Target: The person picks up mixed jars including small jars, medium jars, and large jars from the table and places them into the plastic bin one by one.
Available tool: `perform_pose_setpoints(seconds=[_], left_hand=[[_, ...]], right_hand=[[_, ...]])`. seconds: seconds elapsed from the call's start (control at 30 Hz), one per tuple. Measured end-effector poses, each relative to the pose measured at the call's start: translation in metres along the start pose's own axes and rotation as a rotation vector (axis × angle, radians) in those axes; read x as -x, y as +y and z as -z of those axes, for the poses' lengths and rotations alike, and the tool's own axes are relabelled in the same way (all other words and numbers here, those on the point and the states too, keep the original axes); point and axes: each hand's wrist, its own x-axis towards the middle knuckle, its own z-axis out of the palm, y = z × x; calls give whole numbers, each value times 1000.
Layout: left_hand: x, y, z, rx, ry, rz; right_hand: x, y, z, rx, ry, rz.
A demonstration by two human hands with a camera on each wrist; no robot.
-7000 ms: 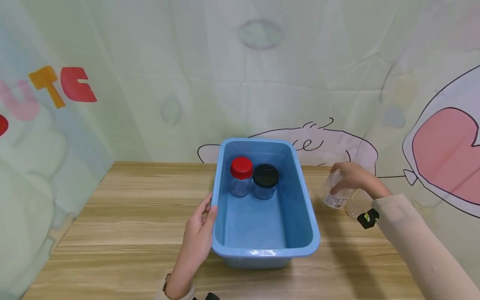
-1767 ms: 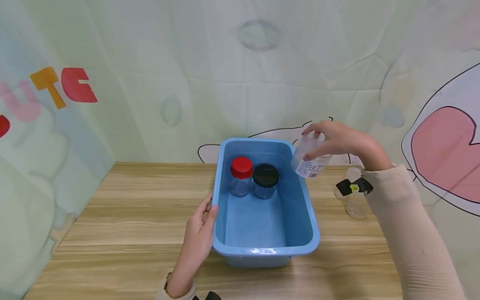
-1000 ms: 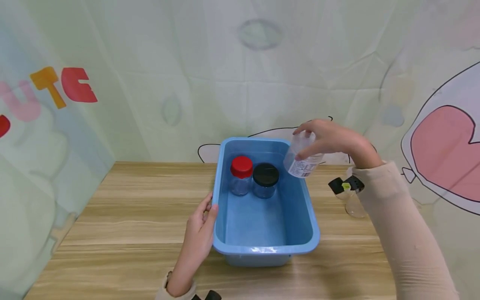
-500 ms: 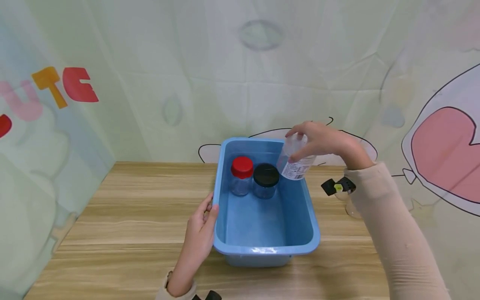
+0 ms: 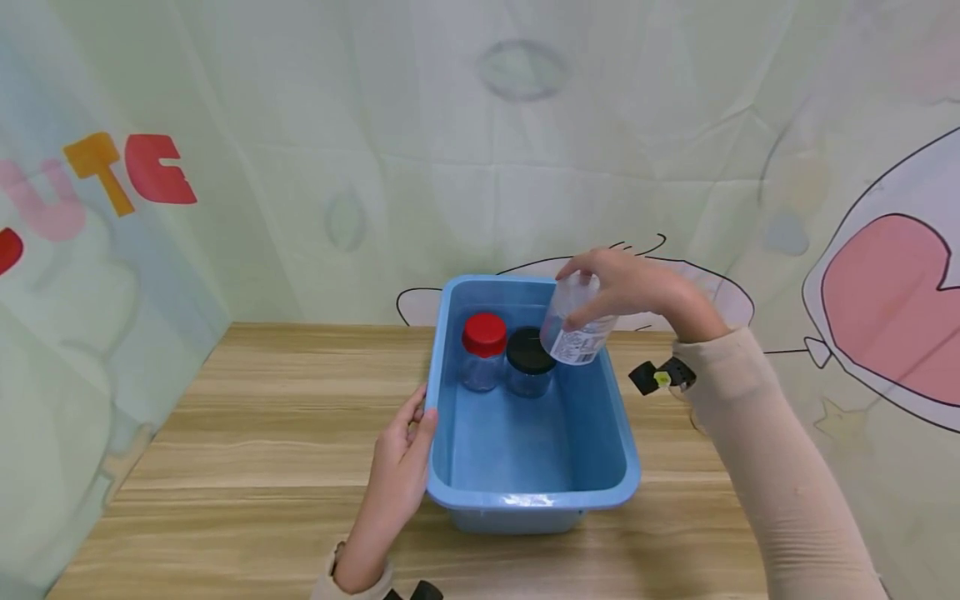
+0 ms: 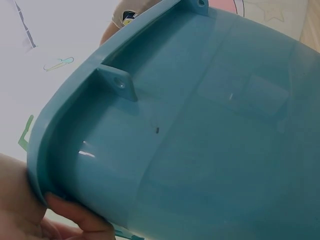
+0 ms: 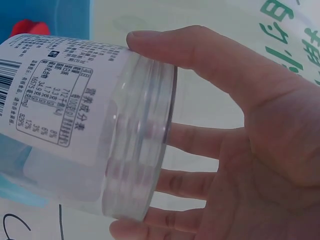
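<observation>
My left hand (image 5: 403, 458) grips the left rim of a blue plastic tub (image 5: 626, 467); in the left wrist view its fingers curl under that rim. Above the tub's right back part, my right hand (image 5: 626, 287) holds a clear plastic jar (image 5: 581, 333) by its lidless top end, slightly tilted. The right wrist view shows the thumb on one side of the jar (image 7: 135, 125), fingers on the other, and a printed white label. Inside the tub stand a clear jar with a red lid (image 5: 484, 335) and another with a black lid (image 5: 527, 350), the latter partly behind the held jar.
The tub stands on a wood-grain table (image 5: 285, 450). To its right, a clear container (image 5: 696, 419) is almost wholly hidden behind the right sleeve. A printed cloth backdrop (image 5: 300, 167) rises directly behind the table.
Seven seconds ago the right hand was at the jar on the table, right of the tub. It has since lifted the jar and carried it left over the tub. The left hand has stayed put.
</observation>
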Motion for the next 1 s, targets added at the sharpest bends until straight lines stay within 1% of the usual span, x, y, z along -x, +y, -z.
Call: perform_pose_setpoints(seconds=[0.4,0.57,0.73,1.0], left_hand=[[0,-1,0,-1,6,-5],[0,-1,0,0,9,-3],[0,-1,1,-6,9,-3],[1,-1,1,3,5,9]], right_hand=[[-4,-5,-10,-1,-16,9],[-7,-5,-15,-33,-51,40],[-12,-7,-21,-24,-51,88],[-15,-19,-29,-33,-67,102]])
